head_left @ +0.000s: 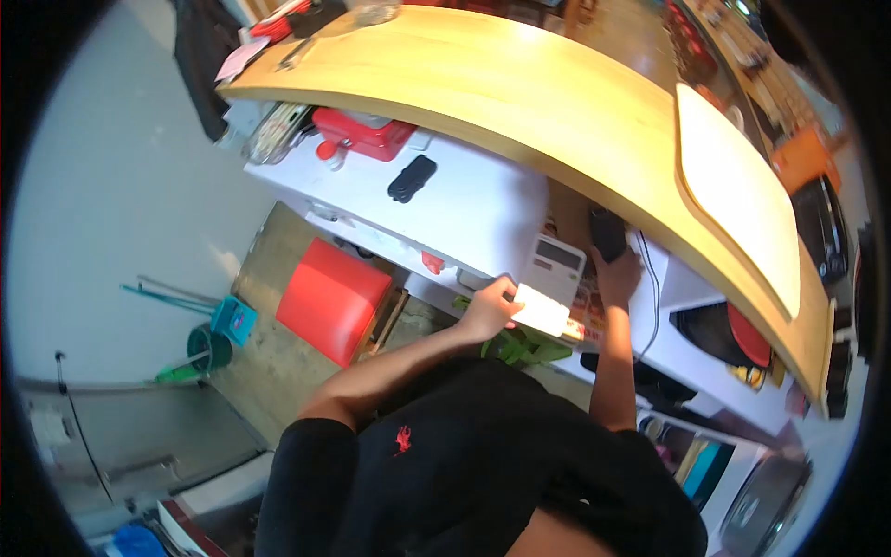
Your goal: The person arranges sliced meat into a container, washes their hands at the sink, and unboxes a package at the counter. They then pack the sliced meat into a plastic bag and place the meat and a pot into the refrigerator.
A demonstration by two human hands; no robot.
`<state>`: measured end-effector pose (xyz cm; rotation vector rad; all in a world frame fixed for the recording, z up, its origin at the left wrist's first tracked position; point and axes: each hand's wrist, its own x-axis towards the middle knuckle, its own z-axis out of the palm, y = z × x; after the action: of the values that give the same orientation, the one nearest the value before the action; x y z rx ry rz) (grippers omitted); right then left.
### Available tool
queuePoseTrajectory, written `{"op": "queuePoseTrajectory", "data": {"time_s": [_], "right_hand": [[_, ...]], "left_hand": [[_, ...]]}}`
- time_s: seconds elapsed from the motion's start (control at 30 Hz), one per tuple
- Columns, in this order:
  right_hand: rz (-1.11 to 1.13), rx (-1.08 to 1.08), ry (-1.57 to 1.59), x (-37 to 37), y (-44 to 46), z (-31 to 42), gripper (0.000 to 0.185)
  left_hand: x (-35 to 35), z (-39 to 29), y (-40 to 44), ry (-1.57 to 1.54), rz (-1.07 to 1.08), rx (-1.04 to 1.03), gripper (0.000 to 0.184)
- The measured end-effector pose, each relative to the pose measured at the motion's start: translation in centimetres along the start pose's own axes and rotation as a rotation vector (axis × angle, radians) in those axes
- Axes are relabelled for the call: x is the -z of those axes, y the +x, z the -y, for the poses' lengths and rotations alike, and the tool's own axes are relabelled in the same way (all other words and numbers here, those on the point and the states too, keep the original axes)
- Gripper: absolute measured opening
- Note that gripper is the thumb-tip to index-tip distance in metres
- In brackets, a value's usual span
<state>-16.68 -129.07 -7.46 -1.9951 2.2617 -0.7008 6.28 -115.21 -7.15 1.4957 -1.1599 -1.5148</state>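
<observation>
My left hand (492, 309) is closed on the near left edge of a pale calculator (550, 277). The calculator lies tilted over the desk, its dark display at the far end and its lower part washed out by bright light. Just right of it, my right hand (619, 277) has its fingers wrapped round a dark object (608, 232), whose kind I cannot make out. Beneath the calculator, printed colourful papers or packets are partly hidden. A black cable (655, 288) runs beside my right hand.
A raised wooden counter (520, 70) curves above the white desk (483, 190). On the desk are a red box (364, 137), a red-capped bottle (329, 155) and a black device (412, 178). A red stool (334, 297) stands at left. A pale board (738, 204) lies on the counter.
</observation>
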Motion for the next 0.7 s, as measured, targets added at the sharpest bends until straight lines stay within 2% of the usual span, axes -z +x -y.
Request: {"op": "queuePoseTrajectory", "data": {"time_s": [0.17,0.27,0.4,0.43,0.5,0.53,0.57,0.6,0.63,0.67,0.7], "right_hand": [[-0.038,-0.017,-0.067,-0.1,-0.6,-1.4,0.073],[-0.039,-0.030,-0.135,-0.6,-0.6,-1.6,0.077],[0.025,-0.037,-0.075,-0.1,-0.4,-1.8,0.084],[0.002,-0.099,-0.087,0.7,-0.8,-0.8,0.080],[-0.184,-0.049,0.020,0.3,-0.1,-1.9,0.070],[-0.274,-0.025,0.074,0.0,0.3,-2.5,0.065],[-0.274,-0.020,0.069,0.1,0.8,-3.1,0.059],[-0.275,-0.020,0.065,0.4,0.9,-3.0,0.052],[-0.234,-0.020,0.074,1.8,0.4,-1.0,0.042],[-0.282,0.028,0.099,2.6,-0.1,1.1,0.039],[-0.332,0.071,0.121,3.1,-0.8,3.2,0.036]], "left_hand": [[-0.1,-0.2,1.0,0.063,-0.140,0.015,0.024],[-0.6,1.4,0.8,0.024,-0.181,-0.135,0.028],[1.8,0.5,-1.6,0.127,-0.026,-0.049,0.036],[3.3,0.2,-2.3,0.144,0.007,-0.011,0.033],[7.3,3.1,-2.4,0.244,-0.118,-0.192,0.028],[10.6,3.7,-2.8,0.191,-0.165,-0.297,0.027],[13.9,0.2,-4.6,0.250,-0.194,-0.138,0.030],[17.0,-0.1,-5.4,0.094,-0.294,-0.153,0.028],[20.7,0.7,-5.1,0.155,-0.451,-0.063,0.025],[25.2,3.2,-4.3,0.156,-0.567,-0.137,0.023],[29.5,2.9,-4.7,0.200,-0.693,-0.218,0.020]]}}
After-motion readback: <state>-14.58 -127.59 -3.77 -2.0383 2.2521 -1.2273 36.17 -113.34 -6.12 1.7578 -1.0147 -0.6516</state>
